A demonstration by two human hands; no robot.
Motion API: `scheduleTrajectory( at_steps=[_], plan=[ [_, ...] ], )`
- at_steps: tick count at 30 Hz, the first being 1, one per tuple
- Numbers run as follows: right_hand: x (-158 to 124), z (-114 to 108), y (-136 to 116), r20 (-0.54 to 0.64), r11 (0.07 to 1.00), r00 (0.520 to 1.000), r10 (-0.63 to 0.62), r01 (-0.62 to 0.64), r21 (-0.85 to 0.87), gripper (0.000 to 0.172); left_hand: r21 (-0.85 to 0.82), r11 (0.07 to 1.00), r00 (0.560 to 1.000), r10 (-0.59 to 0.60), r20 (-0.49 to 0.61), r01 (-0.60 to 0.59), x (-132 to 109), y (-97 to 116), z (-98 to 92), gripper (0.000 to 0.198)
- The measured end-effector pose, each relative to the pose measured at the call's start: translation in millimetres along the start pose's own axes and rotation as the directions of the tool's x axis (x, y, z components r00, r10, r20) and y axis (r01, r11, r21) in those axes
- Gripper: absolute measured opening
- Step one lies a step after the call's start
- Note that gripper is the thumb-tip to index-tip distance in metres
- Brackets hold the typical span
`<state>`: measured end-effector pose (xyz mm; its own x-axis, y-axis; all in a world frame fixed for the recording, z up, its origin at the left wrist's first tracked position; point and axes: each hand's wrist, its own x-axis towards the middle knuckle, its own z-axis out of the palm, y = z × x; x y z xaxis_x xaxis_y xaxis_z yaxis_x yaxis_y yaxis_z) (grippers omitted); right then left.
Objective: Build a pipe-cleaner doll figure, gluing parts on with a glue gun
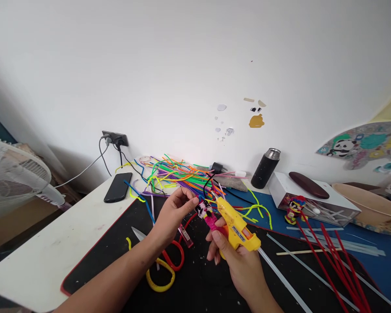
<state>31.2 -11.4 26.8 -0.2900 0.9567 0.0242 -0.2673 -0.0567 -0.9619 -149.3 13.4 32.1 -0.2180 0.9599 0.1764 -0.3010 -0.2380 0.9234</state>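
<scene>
My right hand (230, 252) grips a yellow hot glue gun (236, 226), its nozzle pointing up-left at a small pipe-cleaner figure (206, 211) in pink, white and black. My left hand (176, 211) pinches that figure from the left, fingers closed on it, above the black mat (94, 261). A clear glue stick trails from the back of the gun toward the lower right.
Red-and-yellow scissors (164, 265) lie under my left wrist. A heap of coloured pipe cleaners (176, 174) sits behind, with a black phone (117, 187) to its left, a dark flask (265, 168), a white box (313, 198), red sticks (335, 256) and a fan (16, 174).
</scene>
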Motion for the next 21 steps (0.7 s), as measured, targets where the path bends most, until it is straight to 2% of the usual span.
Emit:
scheduleTrajectory(
  at_steps=[4,7,12,21],
  plan=[
    [0.0,-0.2,0.8,-0.003,1.000,1.000,0.005,-0.005,-0.006,0.045,-0.029,0.999,0.999,0.035,0.007,-0.034,1.2,-0.9,-0.7,0.023],
    [-0.5,0.5,0.3,-0.008,1.000,1.000,0.006,-0.006,-0.013,0.046,-0.029,0.998,0.998,0.061,0.022,-0.061,1.5,0.2,-2.3,0.029],
    [-0.8,1.8,-0.4,-0.023,0.999,1.000,-0.016,0.015,-0.035,0.044,-0.008,1.000,0.998,0.026,0.060,-0.026,-0.2,1.9,-3.7,0.020],
    [-0.9,1.2,-0.2,-0.021,1.000,1.000,-0.003,0.003,-0.018,0.044,-0.023,1.000,0.999,0.013,0.044,-0.012,-1.0,0.8,-4.6,0.020]
  ],
)
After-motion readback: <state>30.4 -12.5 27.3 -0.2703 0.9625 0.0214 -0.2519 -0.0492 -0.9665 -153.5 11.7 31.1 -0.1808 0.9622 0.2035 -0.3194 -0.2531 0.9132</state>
